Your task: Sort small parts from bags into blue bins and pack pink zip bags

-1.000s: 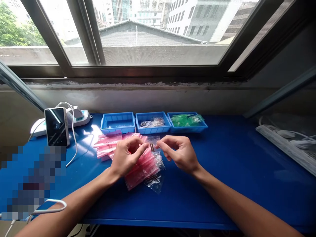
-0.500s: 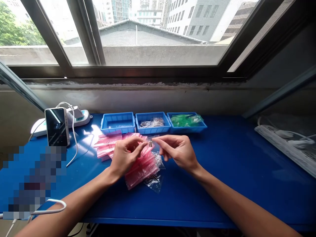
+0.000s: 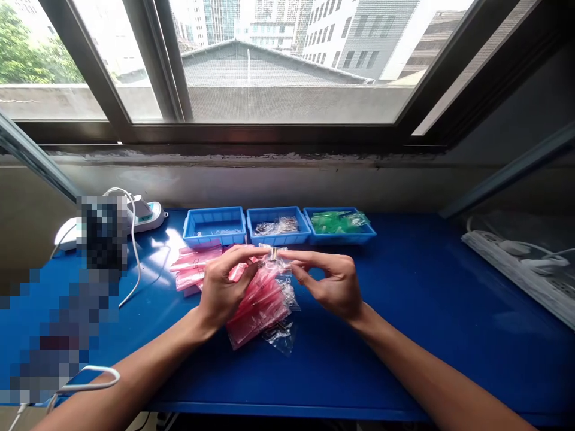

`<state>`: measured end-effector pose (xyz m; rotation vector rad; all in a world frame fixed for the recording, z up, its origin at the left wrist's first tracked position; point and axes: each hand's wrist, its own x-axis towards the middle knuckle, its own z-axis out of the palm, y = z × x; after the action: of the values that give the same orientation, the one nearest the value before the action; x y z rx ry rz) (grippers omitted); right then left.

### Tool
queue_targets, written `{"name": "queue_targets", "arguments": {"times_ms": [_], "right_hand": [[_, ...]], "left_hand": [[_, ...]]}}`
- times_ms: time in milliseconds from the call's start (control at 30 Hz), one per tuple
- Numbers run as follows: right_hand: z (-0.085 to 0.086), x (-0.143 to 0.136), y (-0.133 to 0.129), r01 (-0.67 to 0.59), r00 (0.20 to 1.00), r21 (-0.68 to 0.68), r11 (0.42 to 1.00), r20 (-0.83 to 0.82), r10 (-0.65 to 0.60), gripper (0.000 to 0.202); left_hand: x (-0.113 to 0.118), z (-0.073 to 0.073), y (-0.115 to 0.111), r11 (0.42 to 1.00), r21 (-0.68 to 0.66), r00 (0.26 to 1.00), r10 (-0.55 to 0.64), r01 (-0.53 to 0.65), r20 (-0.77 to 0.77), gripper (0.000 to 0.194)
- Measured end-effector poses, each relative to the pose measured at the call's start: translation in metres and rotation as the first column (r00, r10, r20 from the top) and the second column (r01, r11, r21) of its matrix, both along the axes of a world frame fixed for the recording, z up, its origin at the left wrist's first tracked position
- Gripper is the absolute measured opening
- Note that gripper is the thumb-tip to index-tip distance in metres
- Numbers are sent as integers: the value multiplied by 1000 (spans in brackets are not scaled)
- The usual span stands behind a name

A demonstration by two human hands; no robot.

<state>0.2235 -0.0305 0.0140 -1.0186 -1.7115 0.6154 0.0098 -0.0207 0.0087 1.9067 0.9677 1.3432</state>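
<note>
Between my two hands is a small clear bag (image 3: 275,255) with little metal pieces inside. My left hand (image 3: 228,284) pinches its left side, and my right hand (image 3: 330,281) has its fingertips closed on its right side. Below lie pink plastic bags (image 3: 258,308), fanned over the table, with another pink stack (image 3: 195,266) to the left, partly behind my left hand. Clear bags with small parts (image 3: 281,336) stick out from under the pink ones on the right.
Three blue trays stand in a row: the left tray (image 3: 214,239) has few small items, the middle one holds metal parts (image 3: 278,225), the right one green bags (image 3: 336,222). A power strip (image 3: 516,269) lies right; another (image 3: 150,216) with cables is at the back left.
The clear bag now shows spread out between my fingertips, around the metal pieces. The fingers of both hands are straighter along its top, and my right hand has shifted slightly right.
</note>
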Motion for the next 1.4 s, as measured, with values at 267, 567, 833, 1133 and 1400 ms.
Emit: {"name": "queue_targets", "arguments": {"times_ms": [267, 567, 833, 1133, 1400], "right_hand": [[2, -1, 1, -314, 948, -387, 867, -184, 261, 28], [-3, 5, 30, -139, 908, -411, 901, -415, -50, 38], [-5, 20, 36, -129, 991, -485, 865, -95, 94, 42], [4, 26, 20, -25, 814, -445, 895, 510, 277, 40], [11, 22, 16, -145, 898, -479, 866, 304, 319, 20]], "left_hand": [[1, 3, -1, 987, -159, 988, -28, 4, -149, 35], [3, 1, 0, 963, -267, 1000, -17, 22, 19, 28], [4, 2, 0, 965, -255, 998, -57, 64, 33, 24], [6, 3, -1, 962, -261, 996, -87, 83, -1, 21], [6, 2, 0, 965, -250, 996, -87, 77, -29, 20]]}}
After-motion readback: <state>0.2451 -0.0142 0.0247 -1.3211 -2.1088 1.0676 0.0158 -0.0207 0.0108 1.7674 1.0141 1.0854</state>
